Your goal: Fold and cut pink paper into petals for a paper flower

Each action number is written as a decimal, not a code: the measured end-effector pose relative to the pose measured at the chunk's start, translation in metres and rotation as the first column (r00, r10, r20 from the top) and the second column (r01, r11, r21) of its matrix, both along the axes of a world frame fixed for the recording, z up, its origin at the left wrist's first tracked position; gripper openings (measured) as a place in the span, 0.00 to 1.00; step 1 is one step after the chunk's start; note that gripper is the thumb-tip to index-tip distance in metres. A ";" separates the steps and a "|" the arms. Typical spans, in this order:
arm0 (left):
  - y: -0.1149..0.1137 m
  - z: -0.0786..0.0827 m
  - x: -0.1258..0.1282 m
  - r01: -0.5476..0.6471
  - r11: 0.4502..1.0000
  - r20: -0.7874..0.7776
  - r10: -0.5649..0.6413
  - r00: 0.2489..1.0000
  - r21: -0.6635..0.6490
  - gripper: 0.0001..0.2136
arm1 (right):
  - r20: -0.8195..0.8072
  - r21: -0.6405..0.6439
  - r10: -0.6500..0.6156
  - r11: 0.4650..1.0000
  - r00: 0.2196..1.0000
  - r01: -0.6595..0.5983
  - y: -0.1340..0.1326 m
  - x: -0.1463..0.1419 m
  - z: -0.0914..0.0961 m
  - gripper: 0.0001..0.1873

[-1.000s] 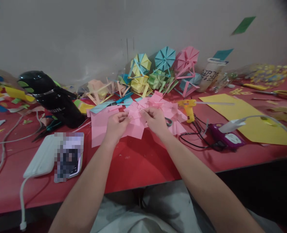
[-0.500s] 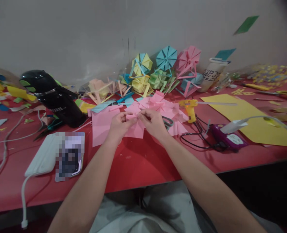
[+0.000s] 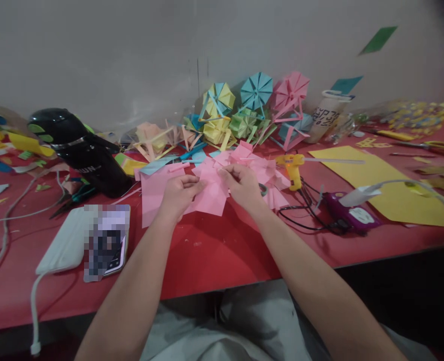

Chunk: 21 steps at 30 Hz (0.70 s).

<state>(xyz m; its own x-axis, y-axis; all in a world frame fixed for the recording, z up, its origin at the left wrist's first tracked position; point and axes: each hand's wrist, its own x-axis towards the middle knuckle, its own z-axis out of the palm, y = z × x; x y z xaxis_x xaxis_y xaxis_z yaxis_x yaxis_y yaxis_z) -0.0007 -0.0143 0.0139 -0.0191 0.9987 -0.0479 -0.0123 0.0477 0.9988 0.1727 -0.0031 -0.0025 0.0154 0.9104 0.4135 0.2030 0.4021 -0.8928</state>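
Observation:
Over the red table [image 3: 214,255] both my hands pinch one folded pink paper piece [image 3: 211,193]. My left hand [image 3: 179,194] grips its left edge with curled fingers. My right hand [image 3: 242,185] pinches its upper right part. A flat pink sheet [image 3: 152,193] lies just left of my left hand. More folded pink pieces [image 3: 261,170] are heaped behind my right hand.
Paper pinwheels [image 3: 255,93] stand by the wall. A yellow glue gun [image 3: 291,168] and a purple device [image 3: 348,213] with cables lie right, beside a yellow sheet [image 3: 387,185]. A black helmet-like object [image 3: 77,148], a phone [image 3: 107,240] and a white pad [image 3: 62,243] sit left.
My hands came together on the pink piece, then drew slightly apart again; the piece has shifted a little between my fingers. Nothing else on the table moved.

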 end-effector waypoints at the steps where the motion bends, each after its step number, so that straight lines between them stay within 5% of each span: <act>1: 0.000 0.000 0.000 -0.004 1.000 -0.005 0.004 1.000 0.009 0.17 | 0.006 0.002 -0.001 1.000 1.000 0.001 0.000 0.001 0.000 0.19; 18: 0.004 0.001 -0.008 0.039 0.999 0.121 -0.036 0.992 -0.024 0.18 | -0.010 -0.016 0.000 1.000 1.000 0.000 0.003 0.005 -0.002 0.18; 21: 0.002 0.000 -0.005 0.074 0.997 0.043 -0.074 0.996 -0.001 0.19 | -0.026 -0.032 0.045 0.998 0.999 -0.046 0.001 0.003 0.000 0.20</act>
<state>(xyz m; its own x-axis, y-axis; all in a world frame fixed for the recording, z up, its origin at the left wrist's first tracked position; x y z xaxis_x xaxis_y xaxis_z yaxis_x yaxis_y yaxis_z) -0.0058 -0.0122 0.0138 0.0574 0.9971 -0.0496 -0.0516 0.0526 0.9973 0.1761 -0.0025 -0.0028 -0.0164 0.9234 0.3834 0.1625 0.3808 -0.9103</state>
